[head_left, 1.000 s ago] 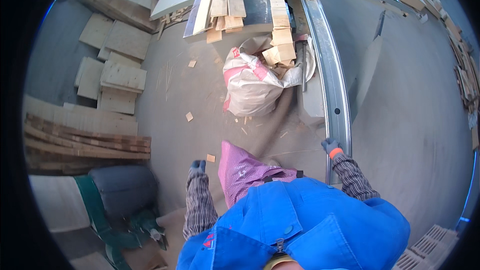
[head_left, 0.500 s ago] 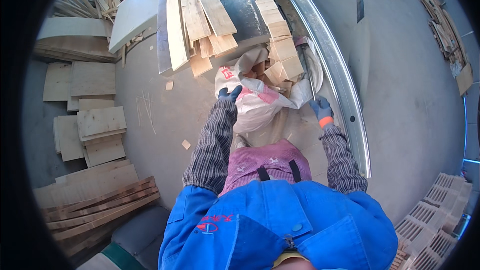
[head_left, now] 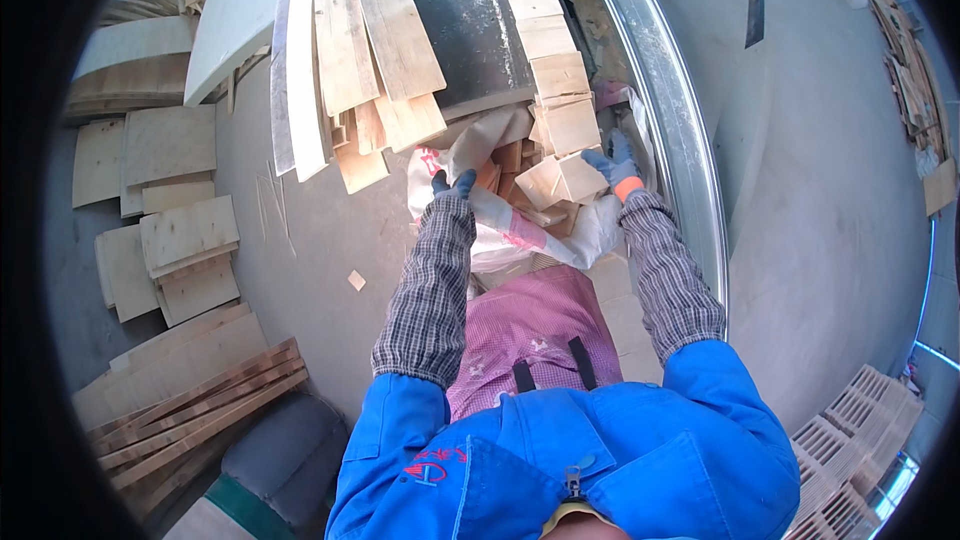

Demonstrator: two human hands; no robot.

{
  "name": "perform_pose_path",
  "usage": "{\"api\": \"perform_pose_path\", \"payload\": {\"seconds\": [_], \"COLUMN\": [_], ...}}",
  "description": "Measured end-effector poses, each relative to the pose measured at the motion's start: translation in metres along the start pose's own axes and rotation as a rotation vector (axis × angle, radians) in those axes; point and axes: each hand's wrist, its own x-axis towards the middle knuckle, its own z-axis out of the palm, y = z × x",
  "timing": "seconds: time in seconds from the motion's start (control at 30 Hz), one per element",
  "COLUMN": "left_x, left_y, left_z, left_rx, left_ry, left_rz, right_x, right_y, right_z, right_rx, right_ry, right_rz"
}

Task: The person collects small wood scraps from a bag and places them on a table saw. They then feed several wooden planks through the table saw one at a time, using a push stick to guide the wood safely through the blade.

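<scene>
A white woven sack (head_left: 520,230) with pink and red patches stands in front of me, its mouth open and thin wooden pieces (head_left: 545,183) inside. My left hand (head_left: 455,185), in a dark blue glove, is closed on the left part of the sack's rim. On the other side, my right hand (head_left: 614,165), gloved with an orange cuff, has its fingers stretched out. It lies against the lower end of a row of square wooden pieces (head_left: 558,75), over the sack's right side. The row runs down a narrow strip to the sack's mouth.
Long wooden boards (head_left: 345,30) lie on a dark surface (head_left: 465,10) beyond the sack. A metal rail (head_left: 660,70) runs along the right. Stacked plywood sheets (head_left: 180,155) and curved strips (head_left: 200,410) are at left. Slatted wooden pieces (head_left: 850,430) stand at lower right.
My right hand has moved forward and left, from the sack's right edge to the end of the wooden row. My left hand stays at the sack's rim. My view has shifted forward.
</scene>
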Motion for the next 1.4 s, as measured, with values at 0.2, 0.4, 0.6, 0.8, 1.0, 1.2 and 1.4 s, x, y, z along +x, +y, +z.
{"api": "perform_pose_path", "payload": {"seconds": [0.2,0.4,0.6,0.8,1.0,1.2,1.4], "left_x": [0.017,0.029,0.002,-0.005,0.023,0.006,0.012], "left_y": [0.012,0.02,0.035,0.065,0.044,0.068,0.045], "left_z": [-0.011,-0.025,-0.034,-0.054,-0.049,-0.055,-0.055], "left_rx": [-0.195,-0.176,-0.239,-0.111,-0.05,0.122,-0.019], "left_ry": [-0.004,-0.02,-0.04,0.04,0.048,0.066,0.073], "left_rz": [-0.028,-0.076,0.054,0.111,0.211,0.137,0.201], "right_x": [-0.003,-0.064,-0.099,-0.049,0.073,0.089,0.049], "right_y": [-0.017,-0.006,-0.109,-0.056,-0.025,-0.029,0.036], "right_z": [0.017,0.073,0.129,0.09,0.034,0.07,0.08], "right_rx": [0.356,-0.025,-0.305,0.073,-0.141,-0.25,0.459], "right_ry": [-0.237,-0.143,-0.494,0.204,0.481,0.259,0.004], "right_rz": [0.066,0.07,-0.105,-0.185,-0.032,0.119,0.156]}}
